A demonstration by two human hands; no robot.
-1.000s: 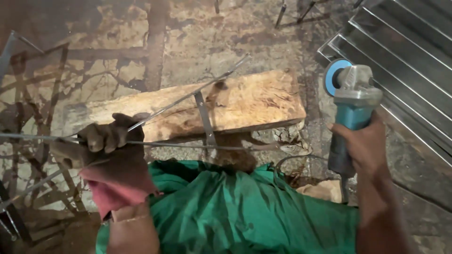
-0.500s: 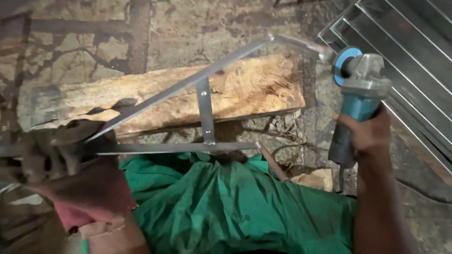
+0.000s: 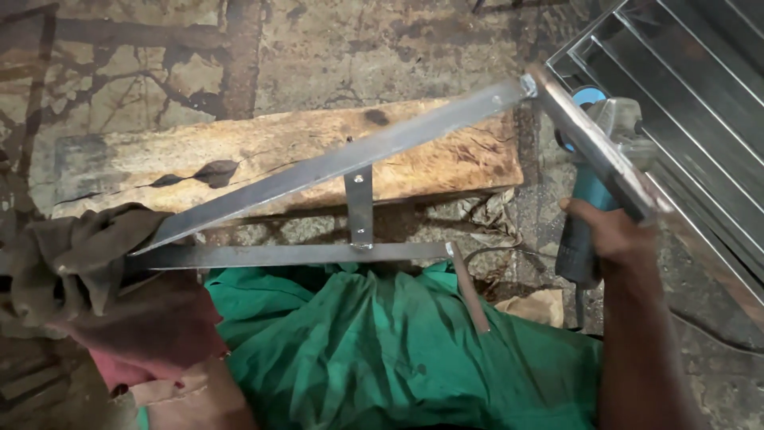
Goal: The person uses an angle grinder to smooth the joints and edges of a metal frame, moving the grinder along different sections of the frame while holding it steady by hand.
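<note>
Between the hands, the welded flat-bar steel frame [image 3: 350, 159] spans the wooden plank [image 3: 263, 151]; left hand [image 3: 95, 271], rag-wrapped, clamps its near end; right hand [image 3: 605, 239] grips the angle grinder [image 3: 593, 175]; brace the frame firmly before grinding.

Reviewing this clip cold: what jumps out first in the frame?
A welded frame of flat steel bars slants across the middle, over a worn wooden plank on the stained floor. The left hand, in a dirty cloth glove, grips the frame's narrow end at lower left. At right, the bare right hand holds a teal angle grinder beside a rack of metal bars.
</note>
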